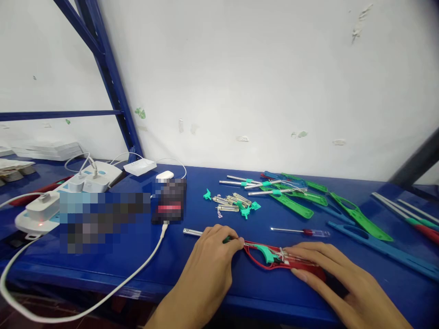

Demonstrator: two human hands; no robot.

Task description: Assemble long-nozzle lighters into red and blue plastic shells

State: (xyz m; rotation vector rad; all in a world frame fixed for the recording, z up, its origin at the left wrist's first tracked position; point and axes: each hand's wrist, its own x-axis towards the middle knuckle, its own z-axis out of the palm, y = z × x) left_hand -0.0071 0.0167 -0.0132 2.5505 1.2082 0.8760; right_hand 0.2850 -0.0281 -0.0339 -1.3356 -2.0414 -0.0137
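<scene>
A long red plastic lighter half-shell with an oval finger loop (284,265) lies open side up between the two hands, low over the blue table (202,274). The left hand (217,251) pinches its narrow front end between thumb and forefinger, the other fingers curled behind; a slim silver metal tube (192,232) sticks out beyond the knuckles. The right hand (338,269) grips the broad rear end, thumb on the near edge and straightened fingers along the far edge. Just ahead of the right fingertips, a curved teal plastic trigger (267,254) sits at the loop. The step in hand appears to be fitting or adjusting the inner parts in the shell; the next move seems to call for keeping the rear steady with the right fingers while the left ones press the tube's end into line. Beyond the left fingertips lie small clear plastic cylinders (228,208) and a loose teal trigger piece (245,212). Just past the right fingers rests a screwdriver with a red and clear handle (308,232), with bright green plastic half-shells (290,204) farther out.
</scene>
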